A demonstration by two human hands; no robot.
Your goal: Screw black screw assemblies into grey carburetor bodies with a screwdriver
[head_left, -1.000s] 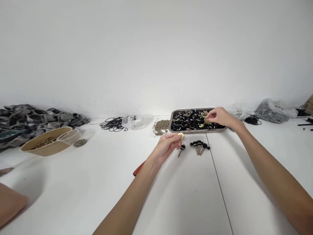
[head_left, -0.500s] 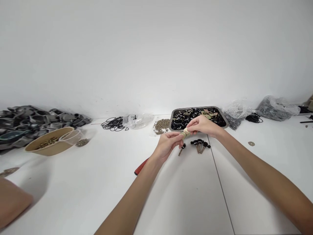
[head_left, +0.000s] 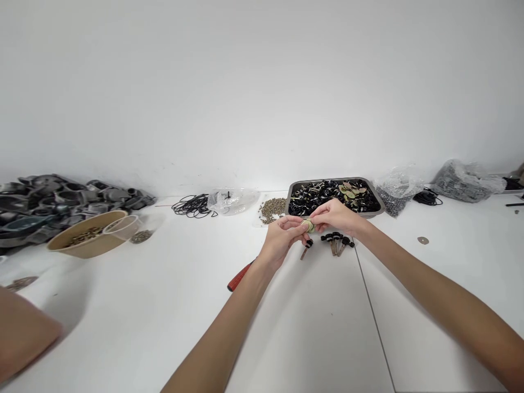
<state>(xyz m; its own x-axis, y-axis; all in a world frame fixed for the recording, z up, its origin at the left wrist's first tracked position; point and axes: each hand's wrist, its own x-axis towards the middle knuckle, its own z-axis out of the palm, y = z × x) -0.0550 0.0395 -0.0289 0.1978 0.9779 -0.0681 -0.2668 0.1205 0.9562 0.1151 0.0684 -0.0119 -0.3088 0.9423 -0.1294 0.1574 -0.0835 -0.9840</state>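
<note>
Several thin, yellowish-green metal plates are fanned between my hands, above the white table. My left hand pinches them from the left with thumb and fingers. From the right, the closed fingertips of my right hand meet the edge of the same plates. Below lies one black-headed part with a metal shank, close under my left fingers. A cluster of similar black-headed parts rests under my right hand. My left forearm partly covers a tool with a red handle.
Behind my hands a dark tray holds black parts and some loose plates. Small brass-coloured pieces lie left of it. Bagged parts, a single plate, a tan bowl and grey castings surround the area.
My right hand has shifted slightly down against the plates, which now sit closer together between both hands. The view has shifted a little; the table items look unmoved.
</note>
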